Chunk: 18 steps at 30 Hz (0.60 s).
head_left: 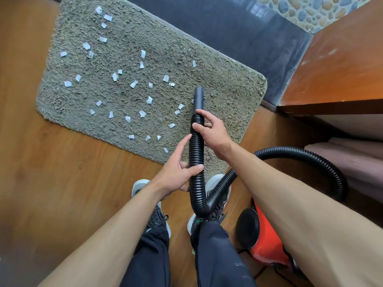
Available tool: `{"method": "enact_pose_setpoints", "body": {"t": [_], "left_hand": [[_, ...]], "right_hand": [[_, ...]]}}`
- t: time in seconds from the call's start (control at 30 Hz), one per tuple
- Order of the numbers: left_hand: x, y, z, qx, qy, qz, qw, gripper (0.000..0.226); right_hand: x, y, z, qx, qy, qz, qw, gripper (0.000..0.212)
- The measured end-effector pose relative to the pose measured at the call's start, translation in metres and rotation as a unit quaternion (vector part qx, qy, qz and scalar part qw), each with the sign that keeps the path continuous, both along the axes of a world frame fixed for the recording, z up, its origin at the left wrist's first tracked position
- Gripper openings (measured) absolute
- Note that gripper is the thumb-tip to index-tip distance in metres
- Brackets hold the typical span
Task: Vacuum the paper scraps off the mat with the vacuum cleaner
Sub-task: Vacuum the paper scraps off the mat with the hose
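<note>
I hold the hose (196,150) in both hands, left hand (178,172) and right hand (211,131), fingers curled round it, nozzle (198,99) over the scrap-strewn mat (228,90).

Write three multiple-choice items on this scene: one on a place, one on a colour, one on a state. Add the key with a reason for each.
1. Where does the vacuum cleaner stand?
A. On a chair
B. On the wooden floor
C. On a shelf

2. What colour is the hose?
A. White
B. Black
C. Blue

3. How is the hose held?
A. By both hands
B. By one hand only
C. By no hand

Key:
1 B: its red body sits on the boards, off the mat.
2 B: the ribbed hose is black along its whole visible length.
3 A: the left hand and the right hand each grip it.
</note>
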<state>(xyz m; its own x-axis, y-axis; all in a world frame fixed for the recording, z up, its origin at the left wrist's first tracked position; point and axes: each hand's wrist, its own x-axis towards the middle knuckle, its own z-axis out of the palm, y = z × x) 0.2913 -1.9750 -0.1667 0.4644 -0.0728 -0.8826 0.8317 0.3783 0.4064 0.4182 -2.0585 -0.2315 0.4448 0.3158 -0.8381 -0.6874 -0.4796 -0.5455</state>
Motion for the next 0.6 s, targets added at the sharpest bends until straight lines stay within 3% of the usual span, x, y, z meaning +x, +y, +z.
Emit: {"method": "enact_pose_setpoints", "body": {"t": [0.6], "left_hand": [[-0.028,-0.009,0.009,-0.017,0.008,0.003,1.000,0.085]], "right_hand": [[-0.026,-0.013,0.006,-0.011,0.028,0.014,0.999,0.047]]}}
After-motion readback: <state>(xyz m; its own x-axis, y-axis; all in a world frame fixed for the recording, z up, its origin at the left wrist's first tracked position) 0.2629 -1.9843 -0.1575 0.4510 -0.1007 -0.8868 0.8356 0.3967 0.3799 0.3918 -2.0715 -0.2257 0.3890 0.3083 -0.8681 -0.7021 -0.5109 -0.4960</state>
